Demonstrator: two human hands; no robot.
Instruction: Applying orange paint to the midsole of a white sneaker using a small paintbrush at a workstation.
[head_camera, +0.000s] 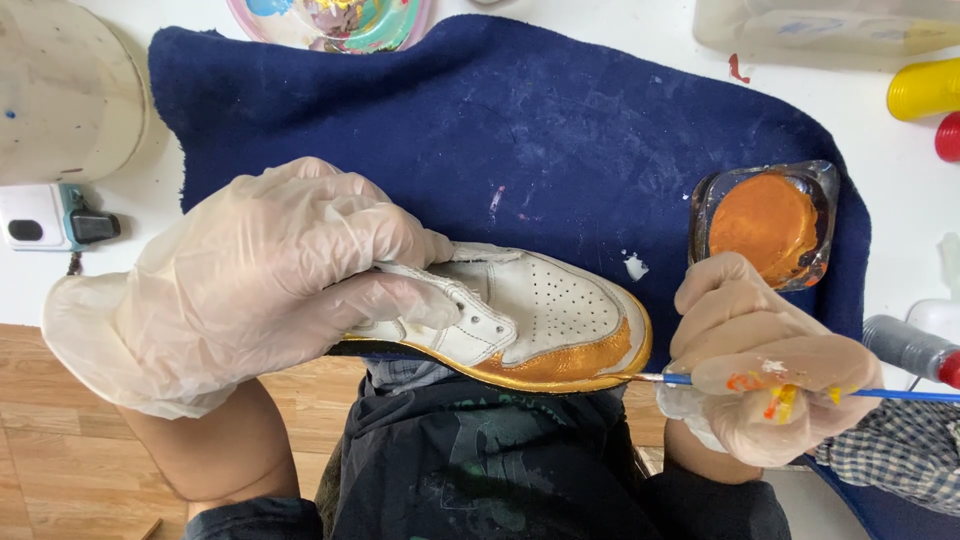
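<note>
Two gloved hands work over a dark blue towel (560, 120). The left hand (250, 280) wraps closed around the heel of a white sneaker (540, 310), holding it on its side. The right hand (760, 360) pinches a blue-handled paintbrush (700, 381), its tip touching the sneaker's gold-painted toe edge, near a glass dish of orange paint (765, 225).

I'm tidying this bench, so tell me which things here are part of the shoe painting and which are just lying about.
In use:
- left hand, gloved, holding the white shoe
- right hand, gloved, holding the blue-handled brush at the shoe's toe edge
- glass dish of orange paint
- navy towel under the shoe

Lying about:
- yellow bottle
- paint-smeared plate
- white bucket
</note>
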